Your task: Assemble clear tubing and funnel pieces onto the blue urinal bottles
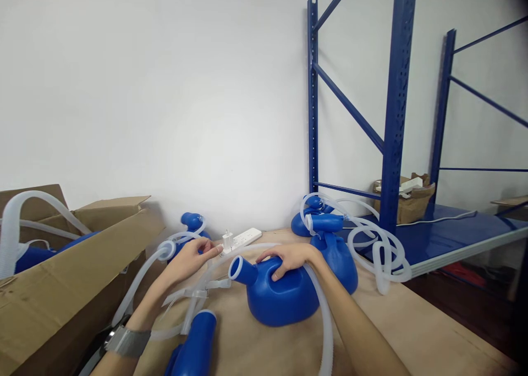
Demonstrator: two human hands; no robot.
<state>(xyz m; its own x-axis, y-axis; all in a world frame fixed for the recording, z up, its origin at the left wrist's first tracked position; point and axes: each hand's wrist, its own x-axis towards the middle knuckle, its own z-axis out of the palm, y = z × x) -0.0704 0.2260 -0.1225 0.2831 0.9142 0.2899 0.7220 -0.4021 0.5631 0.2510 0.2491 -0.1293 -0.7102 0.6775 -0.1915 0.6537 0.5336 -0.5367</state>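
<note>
A blue plastic bottle (282, 302) with a white-rimmed spout stands at the middle of the table. My right hand (291, 258) grips its top handle, thumb on the near side. A translucent hose (325, 321) runs under my right wrist and down past the bottle. My left hand (193, 260) is raised to the left of the spout, near a white power strip (247, 239); its thumb and fingers are brought close together, and whatever may be between them is too small to make out. Below lies a blue cylindrical part (200, 343) with a white rim, beside clear tubing and plastic pieces.
An open cardboard box (103, 249) holding hoses and blue items fills the left. More blue bottles (338, 260) with coiled hoses (388, 255) stand at the back right. Blue metal shelving (394, 106) rises behind, with a small carton (414, 203) on its shelf.
</note>
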